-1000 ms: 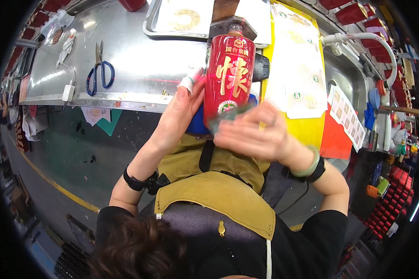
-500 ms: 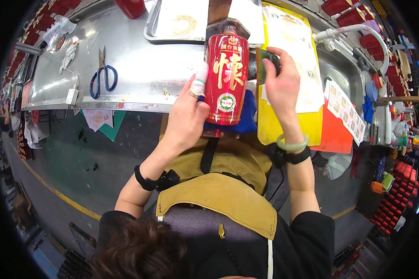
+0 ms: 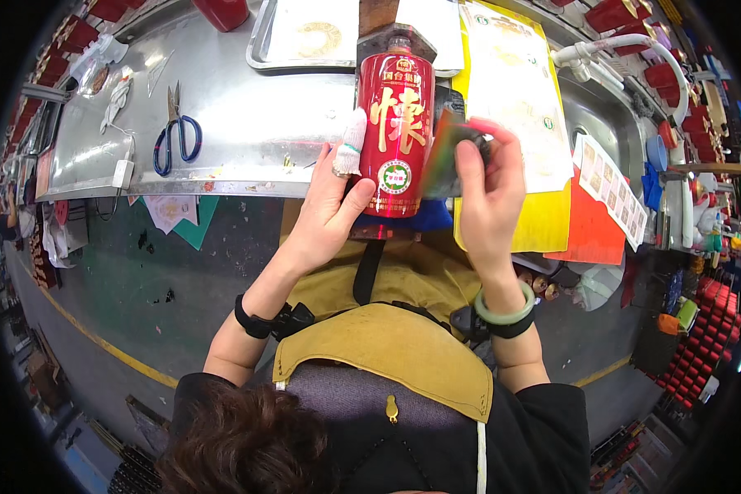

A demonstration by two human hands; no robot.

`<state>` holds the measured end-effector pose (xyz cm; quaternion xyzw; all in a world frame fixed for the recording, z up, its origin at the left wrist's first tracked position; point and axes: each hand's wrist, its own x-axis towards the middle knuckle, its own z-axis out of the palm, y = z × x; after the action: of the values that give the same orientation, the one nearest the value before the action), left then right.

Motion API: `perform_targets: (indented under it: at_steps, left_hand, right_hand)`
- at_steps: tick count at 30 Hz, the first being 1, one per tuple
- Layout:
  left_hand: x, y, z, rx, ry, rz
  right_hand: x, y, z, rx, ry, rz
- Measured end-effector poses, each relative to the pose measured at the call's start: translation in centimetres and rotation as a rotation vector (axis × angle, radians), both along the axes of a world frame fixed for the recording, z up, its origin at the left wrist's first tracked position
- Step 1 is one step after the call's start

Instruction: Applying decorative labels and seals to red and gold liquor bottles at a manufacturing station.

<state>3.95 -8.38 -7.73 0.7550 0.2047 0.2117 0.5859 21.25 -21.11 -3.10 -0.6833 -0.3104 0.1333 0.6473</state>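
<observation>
A red bottle (image 3: 397, 123) with gold and white printing lies in front of me, its neck pointing away. My left hand (image 3: 328, 196) holds it along its left side, the thumb near the bottom; one finger wears a white cover (image 3: 352, 140). In my right hand (image 3: 492, 185) is a dark, flat squeegee (image 3: 445, 160) with a greenish blade, smeared by motion, close to the bottle's lower right side. I cannot tell whether the blade touches the bottle. Under the bottle shows a dark angular support (image 3: 421, 44) and some blue material (image 3: 435, 216).
Blue-handled scissors (image 3: 177, 138) lie on the metal table (image 3: 247, 123) at left. A tray (image 3: 259, 58) with a printed sheet stands at the back. To the right are a yellow folder (image 3: 543, 222) with white sheets, a red sheet (image 3: 583, 235), a sink (image 3: 609, 128) and a white hose (image 3: 634, 45).
My right hand has swung the squeegee left off the yellow folder, toward the bottle's lower right side. My left hand stays on the bottle.
</observation>
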Motion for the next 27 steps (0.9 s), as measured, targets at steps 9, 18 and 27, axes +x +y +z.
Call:
perform_targets:
  at_steps: [9,18,27]
  left_hand:
    - [-0.5,0.2,0.5,0.262,-0.027,0.040]
    - [-0.1,-1.2,2.4,0.523,-0.014,0.170]
    - [0.4,-1.2,3.0,0.535,0.024,0.213]
  right_hand:
    - [0.0,-1.8,-0.4,-0.151,-0.007,-0.071]
    - [-2.0,-1.7,1.7,-0.191,-0.027,0.012]
    - [-3.2,0.0,2.0,-0.239,-0.233,0.032]
